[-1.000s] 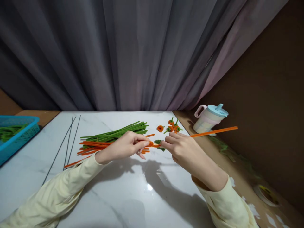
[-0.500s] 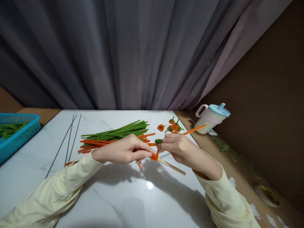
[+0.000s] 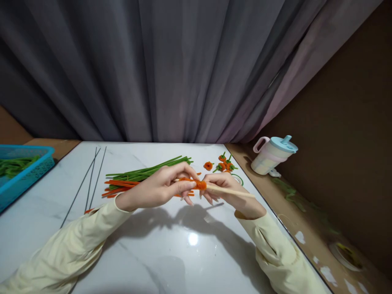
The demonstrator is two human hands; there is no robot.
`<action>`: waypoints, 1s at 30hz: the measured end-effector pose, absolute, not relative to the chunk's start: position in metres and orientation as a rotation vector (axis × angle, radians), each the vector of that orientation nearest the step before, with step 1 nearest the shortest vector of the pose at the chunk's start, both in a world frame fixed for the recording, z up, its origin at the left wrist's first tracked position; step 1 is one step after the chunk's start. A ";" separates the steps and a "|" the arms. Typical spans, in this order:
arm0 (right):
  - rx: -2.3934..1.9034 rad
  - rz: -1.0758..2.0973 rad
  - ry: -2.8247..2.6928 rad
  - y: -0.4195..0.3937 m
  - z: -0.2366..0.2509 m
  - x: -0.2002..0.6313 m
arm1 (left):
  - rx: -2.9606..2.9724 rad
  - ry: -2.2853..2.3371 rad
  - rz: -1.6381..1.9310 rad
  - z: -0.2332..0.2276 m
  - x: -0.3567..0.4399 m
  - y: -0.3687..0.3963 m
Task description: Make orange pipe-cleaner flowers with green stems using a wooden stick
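Observation:
My left hand (image 3: 167,185) pinches a wooden stick (image 3: 232,191) together with the fuzzy orange pipe cleaner (image 3: 200,185) coiled tightly round it. The bare end of the stick points right, passing in front of my right hand (image 3: 225,181). My right hand is closed beside the coil, its thumb and index near the orange turns and its other fingers hanging below; the stick partly hides its grip. Behind my left hand lie a bundle of green pipe cleaners (image 3: 143,173) and several orange pipe cleaners (image 3: 119,184).
Small orange pieces with green stems (image 3: 226,164) lie at the back right, near a green-rimmed roll (image 3: 238,179). Three dark thin wires (image 3: 88,183) rest at left, by a blue basket (image 3: 45,157) of green pieces. A lidded cup (image 3: 272,155) and tape roll (image 3: 346,255) stand at right.
My right hand has swung in behind the stick, and the orange tail that stuck out to its right is out of sight. The stick is higher and nearer level. The green-rimmed roll is uncovered.

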State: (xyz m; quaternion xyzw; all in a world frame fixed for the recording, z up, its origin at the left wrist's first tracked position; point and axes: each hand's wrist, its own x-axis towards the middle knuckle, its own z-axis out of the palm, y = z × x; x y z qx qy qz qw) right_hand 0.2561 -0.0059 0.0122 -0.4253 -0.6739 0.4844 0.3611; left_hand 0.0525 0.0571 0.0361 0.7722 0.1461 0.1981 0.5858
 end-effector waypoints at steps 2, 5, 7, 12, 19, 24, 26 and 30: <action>-1.085 1.256 -1.648 -0.006 0.011 0.254 | 1.758 0.353 0.497 0.032 0.055 0.059; -1.072 1.311 -1.549 -0.005 0.008 0.250 | 1.797 0.366 0.541 0.025 0.057 0.063; -1.070 1.337 -1.516 -0.005 0.006 0.247 | 1.850 0.382 0.596 0.022 0.058 0.064; -1.117 1.353 -1.437 -0.006 0.007 0.236 | 1.870 0.450 0.773 0.019 0.058 0.062; -1.514 0.806 -1.709 -0.016 0.018 0.230 | 2.248 0.486 1.094 0.006 0.063 0.062; -1.706 0.543 -1.976 -0.021 0.022 0.235 | 2.715 0.344 1.138 -0.006 0.066 0.062; -1.743 0.484 -2.033 -0.022 0.024 0.236 | 2.821 0.351 1.084 -0.009 0.066 0.060; -1.776 0.260 -2.176 -0.021 0.024 0.240 | 2.947 0.329 0.964 -0.008 0.064 0.056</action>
